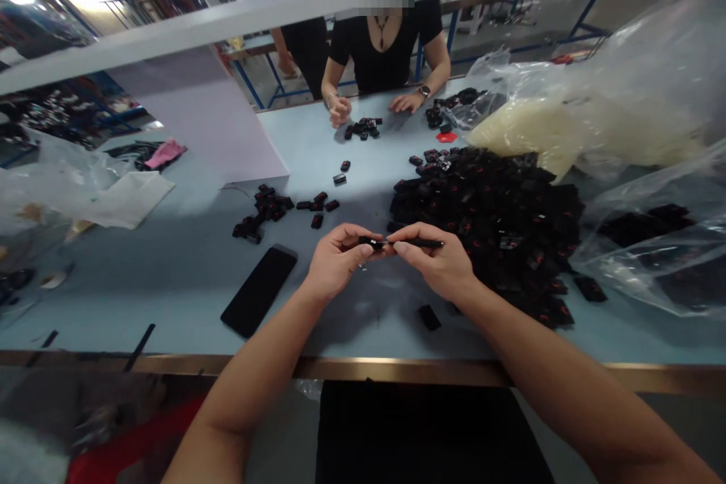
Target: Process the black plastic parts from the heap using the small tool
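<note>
The left hand (337, 263) was curled shut, thumb and forefinger pinching a small black plastic piece (371, 244) just above the pale blue tabletop (170, 272). The right hand (439, 266) met it fingertip to fingertip and gripped a thin black rod (420, 243), held level, its left end touching the piece. Both hands hovered near the table's front edge, close to a large heap of small black plastic pieces with red marks (493, 219) lying just to the right. A single flat black piece (429, 317) lay on the table beside the right wrist. A black smartphone (259, 290) lay face up left of the left hand, and beyond it a small scatter of black pieces (266, 210) was spread out. Clear plastic bags (652, 257) sat at the right edge, one further back holding cream-coloured material (567, 132). Across the table a co-worker in a black top (383, 53) rested both hands on the surface by a small pile of black pieces (363, 128). A pink cloth (164, 153) lay far left.
</note>
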### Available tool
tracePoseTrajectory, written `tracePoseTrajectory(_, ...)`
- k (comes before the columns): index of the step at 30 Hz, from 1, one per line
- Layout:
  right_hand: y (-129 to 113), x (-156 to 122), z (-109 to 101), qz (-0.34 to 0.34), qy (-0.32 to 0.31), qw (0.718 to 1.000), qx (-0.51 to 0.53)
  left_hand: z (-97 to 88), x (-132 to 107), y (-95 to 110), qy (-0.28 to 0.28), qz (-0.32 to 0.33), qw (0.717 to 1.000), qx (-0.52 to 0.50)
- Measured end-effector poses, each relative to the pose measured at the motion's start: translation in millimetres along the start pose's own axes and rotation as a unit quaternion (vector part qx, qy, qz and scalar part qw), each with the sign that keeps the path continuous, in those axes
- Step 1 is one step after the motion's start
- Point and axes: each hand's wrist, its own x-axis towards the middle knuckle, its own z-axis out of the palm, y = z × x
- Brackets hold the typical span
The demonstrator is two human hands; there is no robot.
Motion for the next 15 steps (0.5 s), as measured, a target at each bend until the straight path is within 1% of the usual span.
tracePoseTrajectory(6, -0.1, 0.1, -0.6, -0.019, -0.004, 1.000, 0.001, -2.0, 0.7, -2.0, -0.004, 0.000, 1.000, 0.001)
tracePoseTrajectory(11, 5.2, -0.5, -1.0, -0.026, -0.007, 0.999, -0.028, -2.4, 1.0, -2.5, -0.008, 0.005, 1.000, -0.001)
tracePoseTrajectory(15, 6.8, -0.9, -0.2, -0.057, -0.009, 0.997, -0.048, -3.7, 1.2, -4.4, -0.004, 0.001, 1.000, 0.014)
